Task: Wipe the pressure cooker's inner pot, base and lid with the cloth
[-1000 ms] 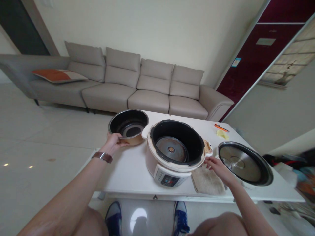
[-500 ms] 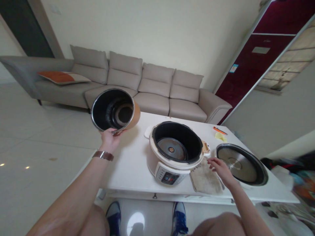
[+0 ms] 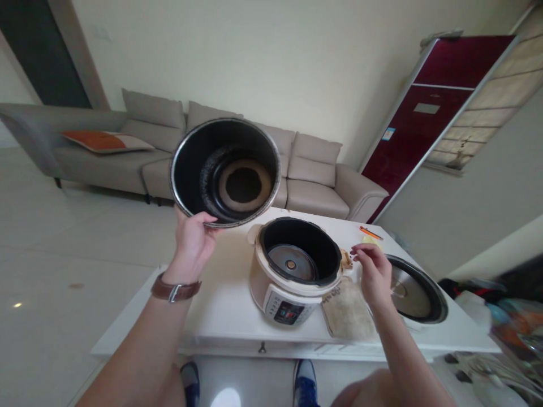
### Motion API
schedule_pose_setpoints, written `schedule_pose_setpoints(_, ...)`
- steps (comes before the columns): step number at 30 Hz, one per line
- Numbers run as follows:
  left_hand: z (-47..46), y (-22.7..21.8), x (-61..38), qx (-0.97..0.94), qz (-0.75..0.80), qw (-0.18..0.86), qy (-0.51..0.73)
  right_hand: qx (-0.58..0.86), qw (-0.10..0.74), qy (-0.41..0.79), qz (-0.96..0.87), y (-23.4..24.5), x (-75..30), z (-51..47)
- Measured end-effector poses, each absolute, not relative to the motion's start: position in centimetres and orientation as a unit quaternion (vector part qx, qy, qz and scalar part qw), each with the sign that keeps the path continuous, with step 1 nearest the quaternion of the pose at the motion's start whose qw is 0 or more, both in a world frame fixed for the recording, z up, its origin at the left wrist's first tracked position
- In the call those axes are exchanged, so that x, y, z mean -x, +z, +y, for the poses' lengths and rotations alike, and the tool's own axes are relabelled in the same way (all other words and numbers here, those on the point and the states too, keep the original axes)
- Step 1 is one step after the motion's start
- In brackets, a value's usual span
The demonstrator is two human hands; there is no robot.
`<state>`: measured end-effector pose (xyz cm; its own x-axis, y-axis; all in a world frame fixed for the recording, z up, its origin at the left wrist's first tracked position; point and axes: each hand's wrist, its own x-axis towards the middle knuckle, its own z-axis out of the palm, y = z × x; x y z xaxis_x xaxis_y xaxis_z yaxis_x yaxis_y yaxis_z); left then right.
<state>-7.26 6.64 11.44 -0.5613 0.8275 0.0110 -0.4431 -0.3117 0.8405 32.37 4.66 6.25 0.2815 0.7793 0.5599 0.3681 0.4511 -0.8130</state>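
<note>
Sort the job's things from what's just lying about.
Likely the job's:
- round black-lined metal pot, in the left hand
- round white plastic cooker
- round dark-rimmed metal lid
- perhaps the beige cloth

Seemingly just lying about:
- slim orange pen-like object
- orange-and-white cushion

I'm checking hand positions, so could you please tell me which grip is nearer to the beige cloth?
Right: the right grip hovers beside the beige cloth; the left grip is farther off, left of the cooker, holding the pot.
</note>
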Motion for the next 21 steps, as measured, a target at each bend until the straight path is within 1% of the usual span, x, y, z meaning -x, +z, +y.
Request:
schedule_pose_setpoints(4, 5.4, 12.8, 4.2, -0.261, 0.366, 0.477, 0.755, 0.404, 0.651, 0.2, -0.611, 12.4, -27.4, 4.7)
schedule_pose_setpoints(7, 4.8, 12.8, 2.1, -0.288, 0.347, 0.53, 0.718, 0.366, 0.653, 0.182, -0.637, 15.8, -24.9, 4.0)
schedule_pose_setpoints(9, 4.5, 12.6, 1.0, -0.312, 0.346, 0.547, 0.695, 0.357, 0.652, 0.161, -0.649, 17.0, -23.9, 3.5)
schedule_pose_setpoints(16, 4.3, 12.3, -1.1, -0.368, 0.368, 0.541, 0.661, 0.428, 0.65, 0.074, -0.623, 17.4, -23.5, 3.5)
schedule_pose_setpoints(18, 4.4, 12.3, -1.2, -0.378, 0.372, 0.539, 0.654, 0.44, 0.643, 0.071, -0.623, 17.3, -23.8, 3.9)
schedule_pose_setpoints(21, 4.4, 12.3, -1.0, -0.408, 0.383, 0.537, 0.631, 0.455, 0.646, 0.097, -0.605, 17.1, -24.6, 4.7)
